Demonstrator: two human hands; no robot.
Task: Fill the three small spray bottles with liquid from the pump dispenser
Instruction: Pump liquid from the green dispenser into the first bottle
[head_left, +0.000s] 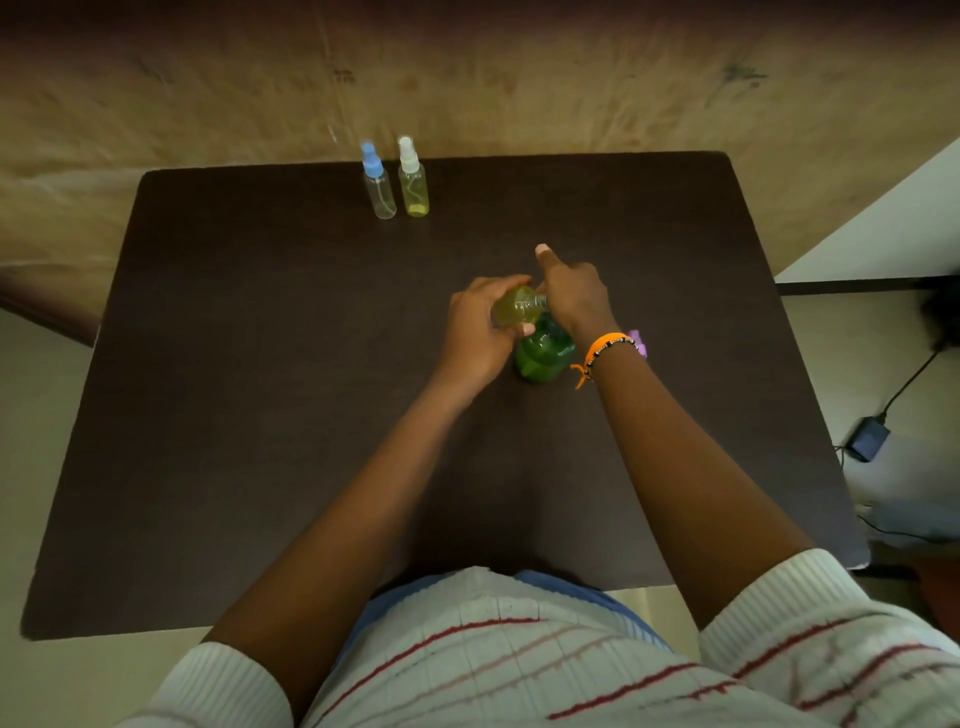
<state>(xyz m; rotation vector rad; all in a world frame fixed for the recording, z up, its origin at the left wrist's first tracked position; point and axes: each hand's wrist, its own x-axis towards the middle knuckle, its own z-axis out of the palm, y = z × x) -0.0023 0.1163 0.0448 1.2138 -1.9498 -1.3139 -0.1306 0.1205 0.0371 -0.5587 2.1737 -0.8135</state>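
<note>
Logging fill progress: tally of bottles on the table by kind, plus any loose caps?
Small spray bottles: 3, blue-capped bottle looks empty, white-capped bottle yellow-filled, uncapped bottle held in the left hand
Green pump dispenser: 1, under the right hand
Loose purple cap: 1
Total: 5

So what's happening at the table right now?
A person is filling a small uncapped bottle: the left hand grips it tilted at the green pump dispenser, while the right hand rests on the pump top. It holds yellowish liquid. At the table's far edge stand a white-capped bottle with yellow liquid and a blue-capped bottle that looks empty.
</note>
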